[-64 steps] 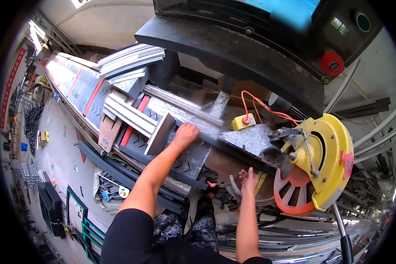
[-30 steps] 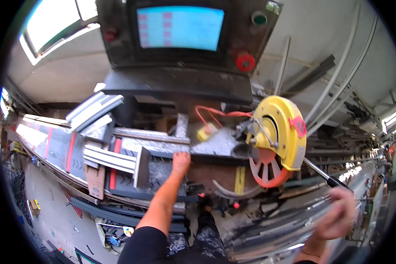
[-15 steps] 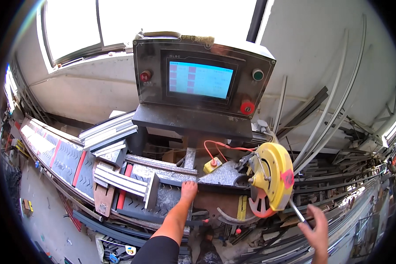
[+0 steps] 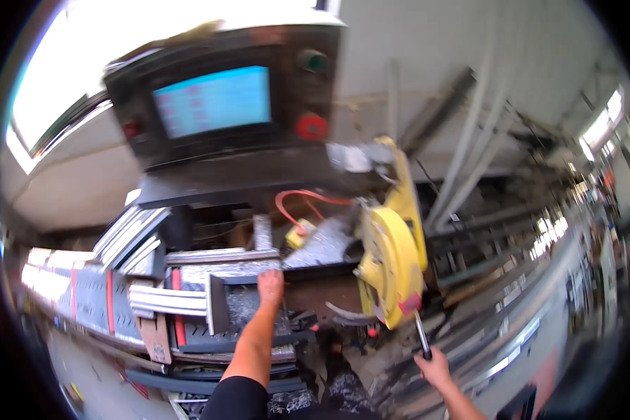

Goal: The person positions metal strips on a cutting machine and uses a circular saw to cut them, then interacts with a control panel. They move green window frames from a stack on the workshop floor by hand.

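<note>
My left hand is closed over a long dark metal profile at the back of the saw bench, its fingertips partly hidden. To the right stands the saw's yellow blade guard, with a pink patch near its lower end. From it a lever with a black handle slants down toward me. My right hand is closed around the handle's lower end. The blade does not show clearly under the guard.
A dark control box with a lit screen and a red button stands behind the bench. Silver profiles lie left of my left hand. A yellow switch box has an orange cable. Long profiles are stacked at right.
My right hand has gone from loosely spread beside the handle to closed on it. The guard and lever have swung lower. The whole view has shifted and blurred; my left hand keeps its place.
</note>
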`<control>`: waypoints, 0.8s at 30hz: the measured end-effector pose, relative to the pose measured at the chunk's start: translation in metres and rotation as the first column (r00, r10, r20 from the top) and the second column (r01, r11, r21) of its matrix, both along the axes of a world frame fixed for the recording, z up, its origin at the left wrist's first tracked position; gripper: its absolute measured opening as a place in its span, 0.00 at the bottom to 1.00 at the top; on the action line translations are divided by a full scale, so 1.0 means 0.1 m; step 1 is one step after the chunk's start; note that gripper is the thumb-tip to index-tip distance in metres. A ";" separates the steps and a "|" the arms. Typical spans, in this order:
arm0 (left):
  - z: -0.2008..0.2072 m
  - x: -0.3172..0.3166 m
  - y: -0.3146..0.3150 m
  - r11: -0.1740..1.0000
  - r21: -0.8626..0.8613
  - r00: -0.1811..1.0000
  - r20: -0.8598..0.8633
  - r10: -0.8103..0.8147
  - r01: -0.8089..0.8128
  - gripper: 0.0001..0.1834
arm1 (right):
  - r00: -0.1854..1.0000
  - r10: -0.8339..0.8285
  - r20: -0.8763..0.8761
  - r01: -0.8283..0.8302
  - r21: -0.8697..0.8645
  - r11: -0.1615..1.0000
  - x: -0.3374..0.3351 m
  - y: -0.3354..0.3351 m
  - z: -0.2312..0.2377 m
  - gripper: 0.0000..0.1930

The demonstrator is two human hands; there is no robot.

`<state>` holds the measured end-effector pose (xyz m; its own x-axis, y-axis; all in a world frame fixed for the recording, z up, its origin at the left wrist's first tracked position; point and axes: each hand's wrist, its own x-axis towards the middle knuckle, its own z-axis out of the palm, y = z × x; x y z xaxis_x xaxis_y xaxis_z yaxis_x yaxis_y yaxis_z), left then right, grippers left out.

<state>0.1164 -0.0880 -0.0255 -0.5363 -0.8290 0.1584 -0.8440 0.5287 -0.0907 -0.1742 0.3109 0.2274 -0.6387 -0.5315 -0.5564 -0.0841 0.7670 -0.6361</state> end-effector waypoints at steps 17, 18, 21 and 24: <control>0.03 -0.04 0.07 0.984 0.177 0.982 -0.187 -0.001 0.035 0.21 | 0.910 0.195 -0.365 -0.185 0.065 0.981 0.02 0.20 -0.53 0.14; 0.10 -0.03 0.08 0.986 0.157 0.977 -0.213 -0.015 0.050 0.20 | 0.934 0.175 -0.312 -0.158 0.079 0.984 0.03 0.18 -0.51 0.14; 0.12 0.00 0.06 0.984 0.172 0.980 -0.198 -0.001 0.036 0.19 | 0.966 0.137 -0.220 -0.115 0.109 0.987 0.06 0.12 -0.50 0.14; 0.10 0.02 0.04 0.985 0.168 0.982 -0.189 0.003 0.029 0.19 | 0.968 0.136 -0.209 -0.114 0.116 0.987 0.07 0.07 -0.52 0.13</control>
<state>0.1181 -0.0842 -0.0157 -0.5214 -0.8455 0.1154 -0.8302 0.5338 0.1605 -0.1671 0.3180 0.1750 -0.6816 -0.5625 -0.4680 -0.3102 0.8014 -0.5114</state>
